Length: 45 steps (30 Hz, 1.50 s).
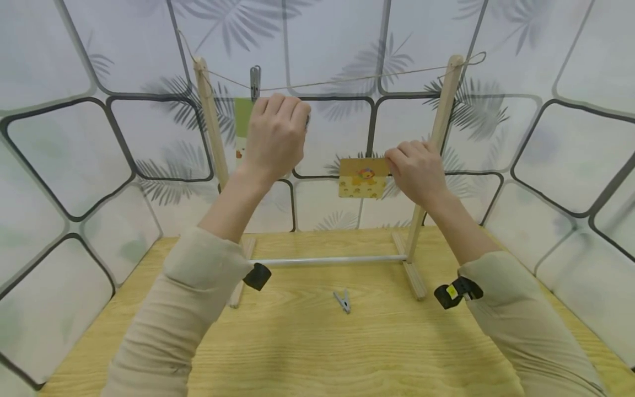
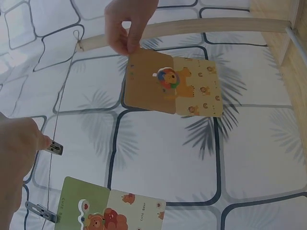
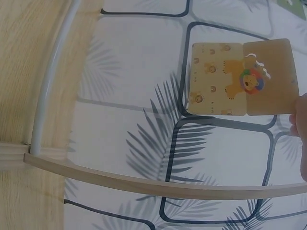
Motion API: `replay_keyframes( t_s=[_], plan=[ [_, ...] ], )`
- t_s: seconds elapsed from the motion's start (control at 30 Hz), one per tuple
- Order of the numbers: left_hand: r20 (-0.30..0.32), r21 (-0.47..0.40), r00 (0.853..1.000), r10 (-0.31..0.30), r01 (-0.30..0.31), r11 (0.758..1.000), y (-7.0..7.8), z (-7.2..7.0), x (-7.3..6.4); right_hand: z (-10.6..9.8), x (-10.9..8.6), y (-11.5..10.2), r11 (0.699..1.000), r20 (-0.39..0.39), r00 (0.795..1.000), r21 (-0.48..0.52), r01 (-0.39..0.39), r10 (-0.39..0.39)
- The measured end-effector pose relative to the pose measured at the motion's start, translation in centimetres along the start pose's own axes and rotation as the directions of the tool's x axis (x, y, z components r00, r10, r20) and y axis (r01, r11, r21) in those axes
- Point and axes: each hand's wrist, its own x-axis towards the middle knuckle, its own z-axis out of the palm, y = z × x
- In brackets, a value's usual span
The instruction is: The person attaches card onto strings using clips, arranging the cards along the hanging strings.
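Note:
My left hand (image 1: pixel 278 129) is raised just below the string, a metal clothespin (image 2: pixel 56 147) held at its fingertips. Between thumb and fingers, my right hand (image 1: pixel 416 168) pinches the top corner of a brown and yellow card (image 1: pixel 363 177) with a lion on it. That card hangs lower than the string (image 1: pixel 337 81) and apart from it. A green and cream bear card (image 2: pixel 86 196) hangs on the string by another clothespin (image 1: pixel 255 82). In the head view my left hand covers most of the bear card.
Two wooden posts (image 1: pixel 443 110) carry the string, joined low down by a white rod (image 1: pixel 327 259). One more grey clothespin (image 1: pixel 343 301) lies on the wood-grain table (image 1: pixel 307 353). A patterned cloth wall (image 1: pixel 327 132) stands behind and at both sides.

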Motion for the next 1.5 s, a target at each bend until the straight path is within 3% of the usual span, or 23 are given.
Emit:
replay_keyframes(
  t_s=[0.5, 0.93, 1.27, 1.5],
  plan=[
    [-0.027, 0.011, 1.0, -0.013, 0.014, 1.0, -0.2, 0.0, 1.6, -0.3, 1.5, 0.2, 0.999, -0.026, 1.0, -0.04, -0.01, 0.009],
    [0.007, 0.019, 0.998, -0.069, 0.069, 0.997, -0.8, 0.4, 2.8, -0.3, 2.2, 0.0, 0.998, 0.004, 1.0, -0.051, -0.025, 0.025],
    [-0.001, 0.073, 0.996, -0.091, 0.091, 0.993, -0.7, 0.9, 3.4, 0.1, 2.8, -0.1, 0.997, -0.047, 0.999, -0.079, 0.002, -0.006],
    [0.035, 0.081, 0.994, -0.108, 0.105, 0.991, -1.1, 1.1, 3.5, 0.0, 3.3, -0.2, 0.999, -0.035, 0.999, -0.051, -0.001, -0.001]
  ],
)
